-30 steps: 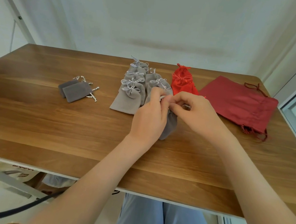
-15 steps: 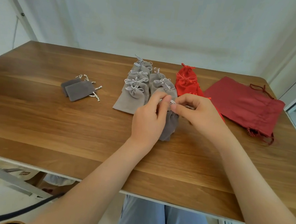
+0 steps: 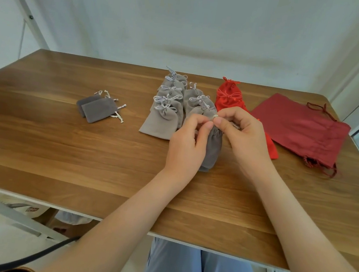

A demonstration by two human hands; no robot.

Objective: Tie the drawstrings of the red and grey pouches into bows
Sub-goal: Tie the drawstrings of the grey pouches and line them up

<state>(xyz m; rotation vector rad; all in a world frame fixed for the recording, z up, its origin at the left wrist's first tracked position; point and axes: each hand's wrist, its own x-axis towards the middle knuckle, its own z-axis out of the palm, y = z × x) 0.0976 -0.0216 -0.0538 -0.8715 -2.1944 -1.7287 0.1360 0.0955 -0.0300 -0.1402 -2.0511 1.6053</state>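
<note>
Grey pouch [image 3: 213, 148], gathered shut so its contents are hidden, is held at the middle of the table [image 3: 62, 145]; its pale drawstring [image 3: 215, 116] is pinched by left hand [image 3: 187, 145] and right hand [image 3: 244, 138].

Counter [image 3: 62, 145]: wood-grain top, smooth, semi-gloss w/ soft sheen. Light grey pouches [image 3: 164, 121] at 12 o'clock: velvety cloth, matt, fuzzy nap. Their cords [image 3: 166, 100]: pale, braided, slight shine. Dark grey pouches [image 3: 97, 110] at 9: same suede-like matt. Bright red pouch [image 3: 229, 99] at 1: smooth cloth, satiny. Dark red bag [image 3: 301, 131] at 2-3: flat woven fabric, matt, gathered creases at drawn end.
</note>
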